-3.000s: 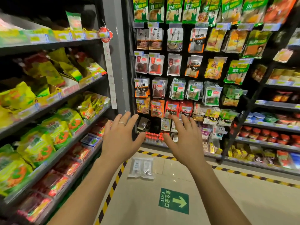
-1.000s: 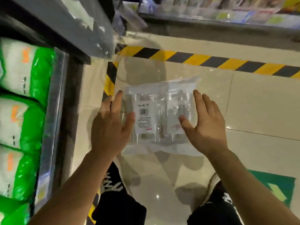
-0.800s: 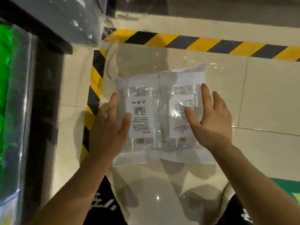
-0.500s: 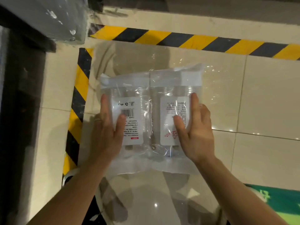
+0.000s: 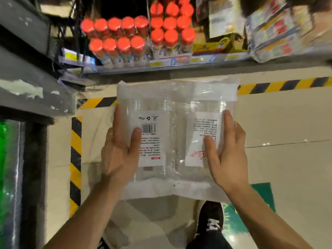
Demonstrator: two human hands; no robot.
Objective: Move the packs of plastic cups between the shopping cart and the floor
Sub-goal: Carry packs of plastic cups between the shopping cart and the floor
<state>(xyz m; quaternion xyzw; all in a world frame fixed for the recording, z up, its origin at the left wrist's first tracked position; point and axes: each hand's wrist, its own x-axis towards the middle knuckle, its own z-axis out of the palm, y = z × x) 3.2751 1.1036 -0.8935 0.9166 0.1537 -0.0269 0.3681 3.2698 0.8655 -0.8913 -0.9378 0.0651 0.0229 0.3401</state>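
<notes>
two grips, both closed on plastic: the left grip [image 5: 120, 155] clasps the left pack of cups [image 5: 152, 141], thumb on its label, and the right grip [image 5: 228, 155] clasps the right pack of cups [image 5: 203, 126] likewise. the two packs touch side by side, held above the floor [image 5: 278, 123]. at 12 o'clock one shelf [image 5: 197, 67] carries red-capped bottles [image 5: 136, 33]; one black shoe [image 5: 212, 218] sits at 5 o'clock.
</notes>
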